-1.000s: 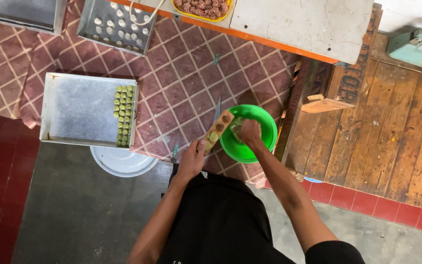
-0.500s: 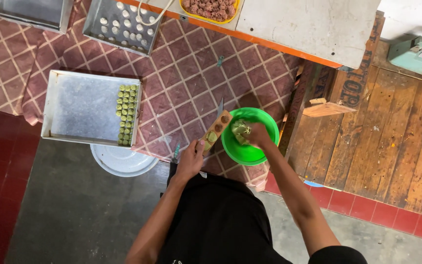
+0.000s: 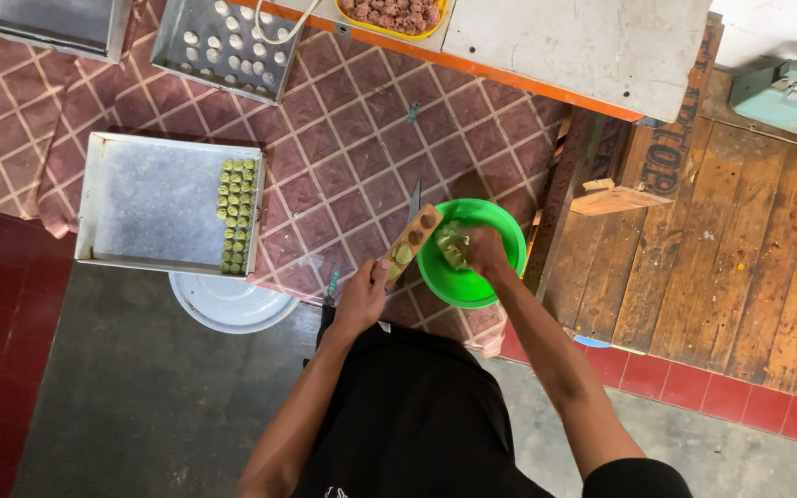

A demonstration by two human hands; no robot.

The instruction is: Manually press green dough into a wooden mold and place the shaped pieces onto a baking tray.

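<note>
My left hand (image 3: 362, 297) grips the near end of a wooden mould (image 3: 411, 243) with round hollows, one filled with green dough. The mould slants up toward a green plastic bowl (image 3: 500, 242) on the patterned cloth. My right hand (image 3: 483, 249) is inside the bowl, closed on a lump of pale green dough (image 3: 453, 245). To the left lies a metal tray (image 3: 154, 205) with several small green dough pieces (image 3: 237, 214) in rows along its right side.
A white round lid (image 3: 231, 306) peeks from under the tray. Farther off are a tray of white pieces (image 3: 223, 39), an empty tray (image 3: 53, 20), a yellow bowl of brown filling (image 3: 397, 13) and a grey board (image 3: 583, 41). Wooden planks (image 3: 712, 249) lie right.
My right hand has gone from the mould's top end down into the green bowl and closed on the dough. The left hand and mould have barely moved.
</note>
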